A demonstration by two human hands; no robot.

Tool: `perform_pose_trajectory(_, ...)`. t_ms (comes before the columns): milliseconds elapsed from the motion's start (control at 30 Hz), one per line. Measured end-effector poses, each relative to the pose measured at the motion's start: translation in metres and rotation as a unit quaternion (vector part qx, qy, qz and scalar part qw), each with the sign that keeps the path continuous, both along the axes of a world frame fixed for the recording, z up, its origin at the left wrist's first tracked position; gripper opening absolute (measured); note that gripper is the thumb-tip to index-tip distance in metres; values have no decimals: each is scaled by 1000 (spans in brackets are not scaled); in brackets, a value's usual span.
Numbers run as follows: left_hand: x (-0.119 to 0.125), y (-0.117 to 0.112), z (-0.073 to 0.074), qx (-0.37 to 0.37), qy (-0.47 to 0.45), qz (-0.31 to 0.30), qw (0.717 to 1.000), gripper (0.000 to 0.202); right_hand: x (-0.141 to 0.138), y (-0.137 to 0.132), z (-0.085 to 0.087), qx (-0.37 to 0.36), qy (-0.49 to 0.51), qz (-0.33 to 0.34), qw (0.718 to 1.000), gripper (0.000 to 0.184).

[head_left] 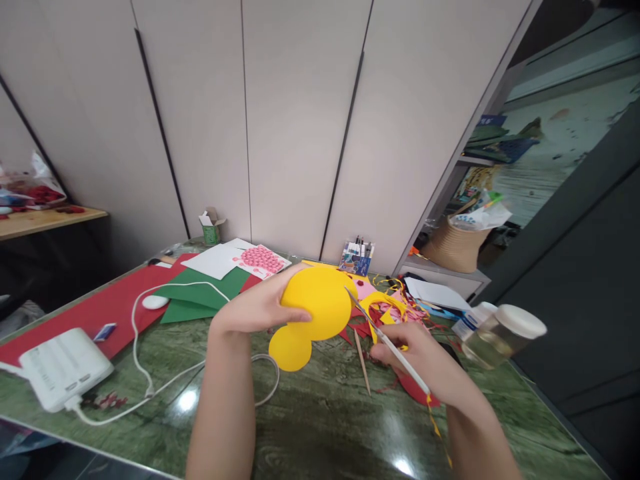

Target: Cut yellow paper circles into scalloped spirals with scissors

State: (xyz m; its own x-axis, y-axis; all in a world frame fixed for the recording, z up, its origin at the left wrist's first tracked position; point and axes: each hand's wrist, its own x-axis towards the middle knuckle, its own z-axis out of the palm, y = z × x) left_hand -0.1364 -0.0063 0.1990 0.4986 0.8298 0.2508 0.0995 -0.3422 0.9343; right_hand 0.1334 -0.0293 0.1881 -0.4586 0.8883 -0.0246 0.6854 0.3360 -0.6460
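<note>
1. From here I see the yellow paper (323,307) held above the green table (320,433), a smaller yellow disc (290,349) at its seven o'clock; I can't tell whether they're joined.
2. The left hand (273,303) grips it from nine o'clock, presumably to steady it while leaving the opposite edge free.
3. That thumb presses flat on the front; the other fingers are mostly hidden behind, clamping the paper between.
4. The right hand (417,353) has its fingers curled tight round a slim pale tool (403,360), its tip aimed at the paper's two o'clock, likely for control along the rim.
5. Scraps (385,307) lie at three o'clock, a pencil (363,363) at five, seemingly within easy reach.
</note>
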Motion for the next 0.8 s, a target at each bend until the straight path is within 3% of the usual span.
perform_pose_trajectory(800,-2,6,-2,78,89,-47,992,59,5,0,-1,-8,-37,11,999,42)
